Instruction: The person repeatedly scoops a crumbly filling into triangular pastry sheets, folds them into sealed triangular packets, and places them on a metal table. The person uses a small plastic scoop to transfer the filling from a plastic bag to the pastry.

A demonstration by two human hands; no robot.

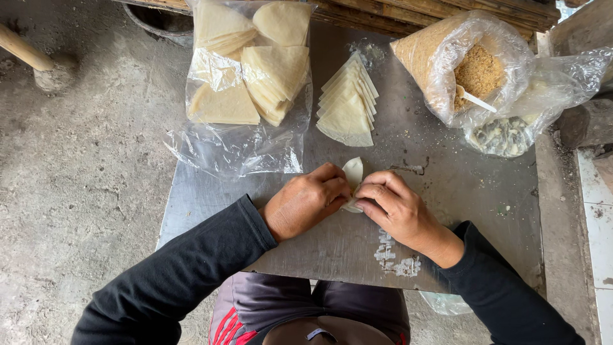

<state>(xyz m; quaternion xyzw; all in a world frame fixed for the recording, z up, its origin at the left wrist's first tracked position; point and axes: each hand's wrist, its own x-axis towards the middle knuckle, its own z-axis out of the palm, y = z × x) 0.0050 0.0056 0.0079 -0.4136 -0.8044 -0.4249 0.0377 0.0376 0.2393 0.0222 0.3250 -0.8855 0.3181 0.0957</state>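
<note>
At the centre of the frame, the left hand (306,199) and the right hand (394,207) meet over a pale dough wrapper (353,174) lying on the grey metal surface (447,191). Both hands are closed on it, fingertips pinching its lower part from either side, so only the rounded top of the wrapper shows above the knuckles. Holding it flat against the surface gives the fingers something firm to press on.

Just above, in the upper middle, a fanned stack of wedge-shaped wrappers (348,102) lies within easy reach, its edges stepped so that single sheets can be lifted off. To its left, a clear plastic bag of more wrappers (246,70) lies opened. At the upper right, a plastic bag of brown crumbly filling (476,67) stands with its mouth rolled open and a white spoon (476,99) resting inside. Beside it sits a second clear bag (511,134), contents unclear.
</note>
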